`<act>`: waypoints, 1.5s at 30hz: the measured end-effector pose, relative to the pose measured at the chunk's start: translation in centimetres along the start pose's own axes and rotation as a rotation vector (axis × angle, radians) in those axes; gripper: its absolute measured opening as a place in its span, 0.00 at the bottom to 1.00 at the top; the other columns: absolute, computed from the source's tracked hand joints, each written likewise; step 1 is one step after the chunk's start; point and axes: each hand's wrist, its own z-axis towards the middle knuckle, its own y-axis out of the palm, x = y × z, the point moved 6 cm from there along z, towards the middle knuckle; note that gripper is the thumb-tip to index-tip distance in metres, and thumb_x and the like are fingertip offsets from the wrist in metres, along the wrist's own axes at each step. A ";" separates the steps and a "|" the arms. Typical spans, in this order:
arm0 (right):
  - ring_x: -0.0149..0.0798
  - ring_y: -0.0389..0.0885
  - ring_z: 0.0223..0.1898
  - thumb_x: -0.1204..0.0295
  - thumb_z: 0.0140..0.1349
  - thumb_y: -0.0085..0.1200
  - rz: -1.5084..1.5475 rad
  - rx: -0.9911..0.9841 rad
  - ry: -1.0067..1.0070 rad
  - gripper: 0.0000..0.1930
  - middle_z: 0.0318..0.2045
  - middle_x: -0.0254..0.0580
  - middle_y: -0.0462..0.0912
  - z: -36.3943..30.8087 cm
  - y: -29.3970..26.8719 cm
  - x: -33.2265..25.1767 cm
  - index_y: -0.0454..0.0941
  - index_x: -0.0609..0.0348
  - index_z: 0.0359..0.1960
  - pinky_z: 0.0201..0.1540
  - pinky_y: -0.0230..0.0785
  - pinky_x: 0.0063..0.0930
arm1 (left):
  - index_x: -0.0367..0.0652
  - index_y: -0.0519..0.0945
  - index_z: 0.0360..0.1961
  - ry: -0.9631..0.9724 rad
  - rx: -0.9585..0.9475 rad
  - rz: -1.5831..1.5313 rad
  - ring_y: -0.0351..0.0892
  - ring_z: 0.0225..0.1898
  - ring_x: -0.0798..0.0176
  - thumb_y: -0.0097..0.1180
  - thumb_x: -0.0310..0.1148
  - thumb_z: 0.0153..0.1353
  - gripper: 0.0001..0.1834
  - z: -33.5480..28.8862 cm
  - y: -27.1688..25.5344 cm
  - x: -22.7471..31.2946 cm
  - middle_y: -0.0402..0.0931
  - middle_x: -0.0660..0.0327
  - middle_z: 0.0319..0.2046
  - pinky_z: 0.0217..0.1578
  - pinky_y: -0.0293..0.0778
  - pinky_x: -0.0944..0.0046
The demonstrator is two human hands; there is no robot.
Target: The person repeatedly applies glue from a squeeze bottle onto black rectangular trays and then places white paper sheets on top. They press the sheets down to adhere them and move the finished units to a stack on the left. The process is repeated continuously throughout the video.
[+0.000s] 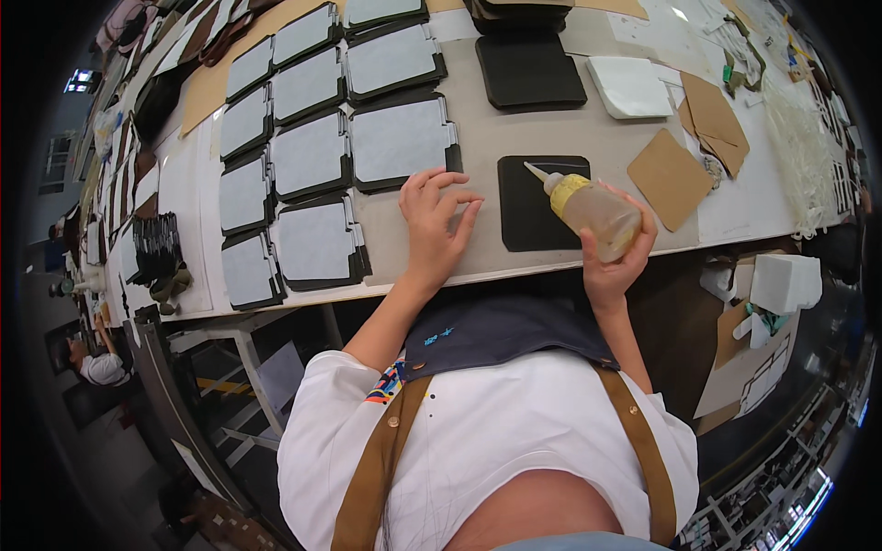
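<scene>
1. My right grip (617, 264) holds a tilted, translucent squeeze bottle (602, 216).
2. Under its nozzle (537, 171), left of that grip: a black rounded-corner panel (528, 211).
3. My left grip (432, 225), loosely parted, is near grey-topped black panels (395, 147).

Workshop floor: batch work laid out along a bench.

From where I stand, the long bench (475, 138) says it first: rows of matching black pieces faced in pale grey (306, 156), one shape over and over. A squeeze bottle (602, 219) with a narrow nozzle is in use above a black panel (533, 225); a second panel (530, 72) lies farther back. Brown card (671, 179) and pale strands (795, 147) toward the right, bundled dark strips (154, 248) at left. Worker in a dark apron (501, 335). Another person (103, 367) off to the left; cluttered racks (763, 500) and bright strip lights (810, 511) off to the right.
</scene>
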 end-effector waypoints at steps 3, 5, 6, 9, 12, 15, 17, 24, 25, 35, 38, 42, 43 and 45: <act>0.51 0.78 0.61 0.71 0.60 0.70 0.057 -0.041 -0.001 0.36 0.58 0.57 0.76 0.1 1.4 -0.1 0.60 0.64 0.64 0.65 0.70 0.41 | 0.49 0.85 0.37 0.007 0.007 -0.005 0.68 0.63 0.52 0.64 0.30 0.61 0.03 0.1 0.0 0.1 0.78 0.64 0.52 0.65 0.54 0.48; 0.50 0.78 0.61 0.71 0.60 0.70 0.077 -0.075 -0.002 0.37 0.58 0.57 0.76 0.3 1.9 -0.1 0.60 0.64 0.65 0.65 0.69 0.40 | 0.50 0.85 0.37 0.007 0.014 -0.004 0.68 0.63 0.52 0.64 0.30 0.61 0.03 0.1 -0.1 0.0 0.78 0.64 0.51 0.65 0.54 0.48; 0.50 0.77 0.62 0.71 0.60 0.70 0.073 -0.098 -0.005 0.37 0.58 0.56 0.76 0.7 2.1 -0.2 0.60 0.64 0.65 0.66 0.68 0.40 | 0.50 0.85 0.36 0.004 0.019 -0.003 0.68 0.63 0.52 0.64 0.30 0.61 0.03 0.0 0.0 0.0 0.79 0.64 0.51 0.65 0.54 0.48; 0.48 0.76 0.63 0.70 0.61 0.70 0.191 -0.081 0.126 0.38 0.59 0.55 0.75 1.8 1.7 0.3 0.59 0.63 0.67 0.66 0.68 0.39 | 0.50 0.85 0.36 -0.001 0.028 -0.008 0.68 0.63 0.52 0.64 0.31 0.61 0.03 0.0 -0.1 -0.1 0.79 0.64 0.51 0.65 0.54 0.48; 0.42 0.75 0.63 0.69 0.62 0.69 0.299 -0.094 0.280 0.39 0.61 0.50 0.74 3.9 0.3 1.3 0.57 0.61 0.70 0.65 0.68 0.36 | 0.50 0.85 0.36 -0.001 0.033 -0.012 0.68 0.62 0.52 0.64 0.31 0.61 0.03 0.0 -0.2 -0.1 0.79 0.64 0.50 0.65 0.54 0.48; 0.36 0.76 0.59 0.70 0.62 0.68 0.335 -0.141 0.330 0.37 0.58 0.44 0.75 5.9 -0.6 3.3 0.61 0.59 0.69 0.63 0.70 0.32 | 0.50 0.85 0.36 -0.001 0.042 -0.011 0.68 0.62 0.52 0.64 0.30 0.61 0.03 0.0 -0.2 -0.1 0.79 0.64 0.50 0.65 0.54 0.48; 0.35 0.76 0.58 0.70 0.61 0.68 0.346 -0.200 0.311 0.36 0.57 0.42 0.75 6.6 -0.6 4.0 0.62 0.59 0.69 0.61 0.71 0.31 | 0.49 0.84 0.37 -0.002 0.047 -0.010 0.68 0.62 0.52 0.64 0.30 0.61 0.03 0.0 -0.1 -0.1 0.79 0.65 0.50 0.64 0.54 0.49; 0.33 0.77 0.56 0.69 0.61 0.69 0.326 -0.295 0.322 0.36 0.55 0.40 0.76 7.7 0.4 4.9 0.64 0.58 0.68 0.58 0.72 0.28 | 0.49 0.84 0.37 -0.008 0.053 -0.010 0.68 0.62 0.52 0.64 0.30 0.61 0.04 0.0 -0.1 -0.3 0.79 0.65 0.49 0.64 0.55 0.49; 0.33 0.77 0.55 0.69 0.61 0.69 0.324 -0.298 0.319 0.36 0.54 0.40 0.76 7.8 0.5 5.0 0.64 0.58 0.68 0.58 0.72 0.28 | 0.49 0.84 0.37 -0.007 0.052 -0.010 0.68 0.62 0.52 0.64 0.30 0.61 0.04 0.0 -0.1 -0.3 0.79 0.65 0.49 0.64 0.55 0.49; 0.30 0.76 0.53 0.66 0.59 0.70 0.307 -0.373 0.329 0.35 0.52 0.37 0.76 8.0 -0.1 5.1 0.68 0.58 0.66 0.58 0.70 0.27 | 0.50 0.84 0.37 -0.009 0.049 0.005 0.68 0.62 0.52 0.64 0.29 0.61 0.04 0.1 -0.1 -0.2 0.79 0.65 0.50 0.64 0.55 0.49; 0.31 0.77 0.53 0.66 0.58 0.71 0.315 -0.426 0.340 0.35 0.52 0.38 0.77 7.5 -0.3 5.2 0.69 0.59 0.66 0.58 0.70 0.28 | 0.50 0.84 0.37 -0.010 0.046 0.009 0.68 0.62 0.53 0.64 0.29 0.61 0.04 0.1 -0.1 -0.3 0.79 0.65 0.50 0.64 0.55 0.49; 0.36 0.78 0.57 0.67 0.58 0.70 0.366 -0.488 0.356 0.35 0.53 0.43 0.79 6.5 -0.2 4.3 0.68 0.60 0.66 0.61 0.69 0.32 | 0.49 0.85 0.37 -0.015 0.037 0.014 0.68 0.62 0.53 0.63 0.28 0.61 0.05 0.0 -0.1 -0.3 0.79 0.65 0.51 0.64 0.55 0.49; 0.38 0.77 0.58 0.67 0.58 0.70 0.398 -0.503 0.367 0.35 0.54 0.45 0.79 6.1 -0.2 4.2 0.68 0.60 0.66 0.62 0.69 0.33 | 0.49 0.85 0.37 -0.017 0.033 0.017 0.68 0.62 0.52 0.63 0.28 0.61 0.05 0.0 -0.1 -0.3 0.79 0.65 0.51 0.64 0.55 0.49; 0.41 0.77 0.61 0.67 0.58 0.70 0.462 -0.531 0.390 0.36 0.55 0.47 0.80 5.3 -0.3 3.8 0.67 0.61 0.66 0.63 0.69 0.35 | 0.49 0.85 0.37 -0.022 0.026 0.016 0.68 0.62 0.52 0.63 0.28 0.60 0.04 0.1 0.0 -0.3 0.79 0.64 0.51 0.64 0.55 0.49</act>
